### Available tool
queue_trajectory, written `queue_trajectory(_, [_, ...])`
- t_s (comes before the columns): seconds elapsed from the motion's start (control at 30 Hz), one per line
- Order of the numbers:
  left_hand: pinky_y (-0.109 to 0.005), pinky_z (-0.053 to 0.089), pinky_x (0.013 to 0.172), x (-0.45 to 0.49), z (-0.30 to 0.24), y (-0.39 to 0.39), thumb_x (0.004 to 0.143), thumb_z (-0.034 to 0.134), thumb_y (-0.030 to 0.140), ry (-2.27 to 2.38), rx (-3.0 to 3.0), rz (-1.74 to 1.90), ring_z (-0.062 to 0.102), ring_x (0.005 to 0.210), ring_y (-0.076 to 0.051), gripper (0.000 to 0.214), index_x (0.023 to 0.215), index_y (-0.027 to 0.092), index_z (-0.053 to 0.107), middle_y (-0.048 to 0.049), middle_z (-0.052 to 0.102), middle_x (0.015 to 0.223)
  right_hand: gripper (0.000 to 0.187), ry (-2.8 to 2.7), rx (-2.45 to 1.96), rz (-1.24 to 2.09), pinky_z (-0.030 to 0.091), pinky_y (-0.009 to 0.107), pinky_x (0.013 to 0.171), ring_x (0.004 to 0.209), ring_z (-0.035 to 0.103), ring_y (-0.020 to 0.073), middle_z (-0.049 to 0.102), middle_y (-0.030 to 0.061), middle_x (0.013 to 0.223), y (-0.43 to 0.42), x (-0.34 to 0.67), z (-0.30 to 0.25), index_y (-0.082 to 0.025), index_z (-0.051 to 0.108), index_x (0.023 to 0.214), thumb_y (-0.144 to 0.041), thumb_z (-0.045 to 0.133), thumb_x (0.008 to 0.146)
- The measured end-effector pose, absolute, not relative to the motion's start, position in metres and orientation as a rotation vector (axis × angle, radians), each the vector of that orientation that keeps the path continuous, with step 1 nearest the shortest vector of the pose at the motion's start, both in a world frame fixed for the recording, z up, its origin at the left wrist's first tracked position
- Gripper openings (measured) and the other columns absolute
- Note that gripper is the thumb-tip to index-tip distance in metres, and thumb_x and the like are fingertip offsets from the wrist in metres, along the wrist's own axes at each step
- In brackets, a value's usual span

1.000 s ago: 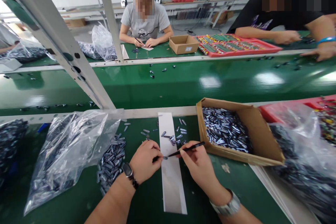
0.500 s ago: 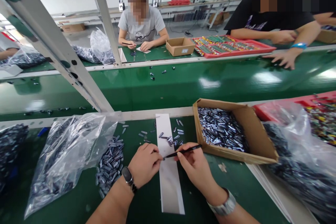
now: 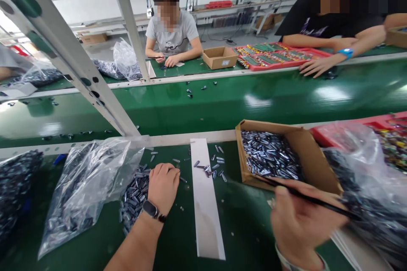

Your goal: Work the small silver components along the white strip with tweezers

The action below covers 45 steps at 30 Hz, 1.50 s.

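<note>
A clear plastic bag [image 3: 85, 186] of small metal pieces is seen left of the left hand [image 3: 163, 185], with a spilled pile [image 3: 135, 194] just beside it. The left hand is laid knuckles-up on the green table [image 3: 248, 216], fingers curled down; whether a piece is pinched cannot be told. Loose pieces [image 3: 211, 168] are scattered ahead and right of it, nearer to it than to the other hand, across a white paper strip [image 3: 206, 216] whose long axis runs away from the person. A cardboard box [image 3: 321, 165] stands just beyond the blurred right hand [image 3: 302, 224], which is closed round a thin black pen [image 3: 318, 200]. Other people are seated across the belt.
</note>
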<state>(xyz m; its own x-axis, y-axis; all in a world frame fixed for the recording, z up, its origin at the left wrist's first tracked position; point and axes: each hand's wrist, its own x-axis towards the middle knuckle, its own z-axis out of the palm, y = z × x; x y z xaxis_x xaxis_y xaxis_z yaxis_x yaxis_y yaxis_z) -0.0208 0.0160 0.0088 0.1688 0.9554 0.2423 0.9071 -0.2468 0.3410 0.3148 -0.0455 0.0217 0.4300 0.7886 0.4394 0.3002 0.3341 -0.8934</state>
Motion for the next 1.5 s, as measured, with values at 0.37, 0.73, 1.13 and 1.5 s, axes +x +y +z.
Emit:
queue_trajectory(0.37, [-0.047, 0.076, 0.104, -0.019, 0.009, 0.018, 0.117, 0.066, 0.008, 1.397, 2.273, 0.731, 0.085, 0.109, -0.030, 0.041, 0.138, 0.027, 0.096, -0.0093, 0.088, 0.116, 0.055, -1.190, -1.281, 1.094, 0.085, 0.047, 0.078, 0.080, 0.092, 0.0305, 0.089, 0.0077, 0.098, -0.031, 0.255, -0.002, -0.034, 0.070, 0.107, -0.080, 0.100, 0.104])
queue_trajectory(0.73, [-0.043, 0.069, 0.100, -0.003, 0.007, 0.004, 0.118, 0.092, 0.022, 1.211, 2.287, 0.537, 0.082, 0.107, -0.028, 0.013, 0.117, 0.030, 0.102, -0.0057, 0.090, 0.108, 0.058, -1.106, -1.290, 1.264, 0.086, 0.050, 0.081, 0.079, 0.089, 0.0297, 0.086, 0.0050, 0.099, -0.029, 0.256, 0.000, -0.035, 0.068, 0.106, -0.078, 0.106, 0.097])
queue_trajectory(1.13, [-0.044, 0.060, 0.096, -0.006, 0.013, 0.007, 0.116, 0.094, 0.028, 1.271, 2.409, 0.455, 0.072, 0.107, -0.029, 0.015, 0.109, 0.034, 0.106, -0.0064, 0.079, 0.102, 0.056, -1.114, -1.303, 1.317, 0.084, 0.050, 0.079, 0.077, 0.090, 0.0296, 0.086, 0.0043, 0.096, -0.026, 0.257, 0.007, -0.034, 0.067, 0.105, -0.072, 0.107, 0.096])
queue_trajectory(1.5, [-0.042, 0.062, 0.095, -0.005, 0.014, 0.003, 0.114, 0.093, 0.024, 1.234, 2.451, 0.463, 0.070, 0.102, -0.027, 0.017, 0.103, 0.032, 0.103, -0.0047, 0.073, 0.097, 0.052, -1.147, -1.327, 1.352, 0.083, 0.048, 0.081, 0.081, 0.091, 0.0302, 0.088, 0.0032, 0.095, -0.023, 0.260, 0.016, -0.035, 0.068, 0.103, -0.069, 0.107, 0.096])
